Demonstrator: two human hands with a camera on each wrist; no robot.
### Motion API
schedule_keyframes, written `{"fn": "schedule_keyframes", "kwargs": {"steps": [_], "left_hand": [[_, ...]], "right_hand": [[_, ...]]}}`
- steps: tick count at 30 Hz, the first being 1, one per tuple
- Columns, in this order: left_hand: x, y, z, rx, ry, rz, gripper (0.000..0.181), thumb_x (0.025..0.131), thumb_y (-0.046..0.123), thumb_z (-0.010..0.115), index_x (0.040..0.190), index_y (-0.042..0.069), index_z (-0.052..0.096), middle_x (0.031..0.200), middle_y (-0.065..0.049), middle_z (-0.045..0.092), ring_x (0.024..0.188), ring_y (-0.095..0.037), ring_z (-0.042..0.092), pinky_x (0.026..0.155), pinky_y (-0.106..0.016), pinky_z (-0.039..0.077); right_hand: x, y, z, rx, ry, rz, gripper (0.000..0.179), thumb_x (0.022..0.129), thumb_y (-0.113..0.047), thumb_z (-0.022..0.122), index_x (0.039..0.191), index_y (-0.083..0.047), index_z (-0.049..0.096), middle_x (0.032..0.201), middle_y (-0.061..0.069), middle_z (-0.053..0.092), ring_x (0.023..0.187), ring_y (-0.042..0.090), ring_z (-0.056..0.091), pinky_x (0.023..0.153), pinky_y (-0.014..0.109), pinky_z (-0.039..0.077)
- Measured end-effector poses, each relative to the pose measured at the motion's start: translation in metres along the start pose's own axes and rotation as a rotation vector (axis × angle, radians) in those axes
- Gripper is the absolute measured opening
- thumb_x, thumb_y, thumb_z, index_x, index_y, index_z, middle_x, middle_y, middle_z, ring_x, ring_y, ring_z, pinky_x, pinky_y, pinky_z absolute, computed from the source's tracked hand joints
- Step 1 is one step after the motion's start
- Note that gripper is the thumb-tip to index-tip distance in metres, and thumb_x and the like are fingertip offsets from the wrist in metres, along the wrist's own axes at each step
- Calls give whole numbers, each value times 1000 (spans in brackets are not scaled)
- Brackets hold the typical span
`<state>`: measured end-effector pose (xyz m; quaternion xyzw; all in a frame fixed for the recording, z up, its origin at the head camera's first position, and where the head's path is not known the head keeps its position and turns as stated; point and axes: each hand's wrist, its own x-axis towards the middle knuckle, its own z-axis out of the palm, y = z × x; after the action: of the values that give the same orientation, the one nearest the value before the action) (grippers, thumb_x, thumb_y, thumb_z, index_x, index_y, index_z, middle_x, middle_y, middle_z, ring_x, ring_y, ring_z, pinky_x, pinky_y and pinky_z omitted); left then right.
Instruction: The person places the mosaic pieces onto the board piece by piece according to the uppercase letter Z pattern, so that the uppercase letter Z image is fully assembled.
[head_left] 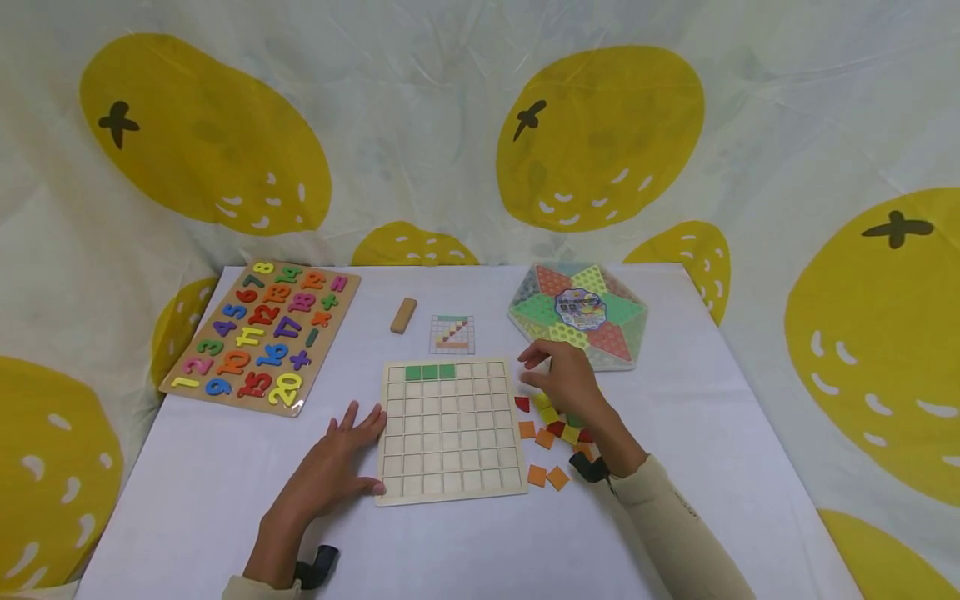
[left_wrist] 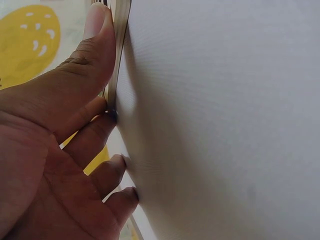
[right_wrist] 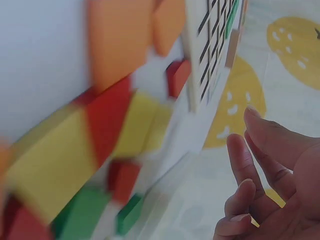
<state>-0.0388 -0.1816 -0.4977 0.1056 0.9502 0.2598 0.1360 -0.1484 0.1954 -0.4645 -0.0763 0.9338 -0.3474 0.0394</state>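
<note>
A pale wooden grid board lies flat, with three green square tiles side by side in its top row. My left hand rests against the board's left edge, fingers spread and the thumb on its lower left corner. Above the loose pieces, by the board's upper right corner, hovers my right hand with nothing between its parted thumb and fingers. Under and beside it lie orange tiles, yellow tiles and a red quarter-round piece. The forearm hides part of the heap.
Behind the board lie a small printed pattern card and a wooden block. At the back left is a number puzzle board. A hexagonal game box with colored triangles lies at the back right, close to my right hand.
</note>
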Motion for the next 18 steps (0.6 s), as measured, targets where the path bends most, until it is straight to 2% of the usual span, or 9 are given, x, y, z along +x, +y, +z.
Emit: {"fn": "schedule_keyframes", "kwargs": {"steps": [7, 14, 18], "left_hand": [[1, 0, 0, -6, -1, -1, 110, 68, 32, 101, 161, 13, 45, 170, -5, 36, 165, -43, 15, 128, -66, 19], [1, -2, 1, -7, 4, 2, 110, 68, 32, 100, 161, 13, 45, 169, -6, 37, 164, -44, 16, 128, -66, 19], [0, -1, 1, -4, 4, 1, 110, 68, 32, 100, 161, 13, 45, 169, -6, 37, 164, -44, 16, 128, -66, 19]], "right_hand": [[-16, 29, -15, -57, 46, 101, 23, 91, -21, 85, 113, -14, 78, 106, 5, 79, 86, 22, 63, 73, 33, 49], [-25, 47, -26, -113, 60, 208, 27, 90, -22, 87, 114, -13, 77, 110, 10, 78, 104, 31, 66, 91, 48, 53], [-25, 50, -27, -148, 55, 259, 29, 90, -23, 87, 114, -12, 77, 109, 11, 77, 105, 32, 66, 91, 49, 54]]}}
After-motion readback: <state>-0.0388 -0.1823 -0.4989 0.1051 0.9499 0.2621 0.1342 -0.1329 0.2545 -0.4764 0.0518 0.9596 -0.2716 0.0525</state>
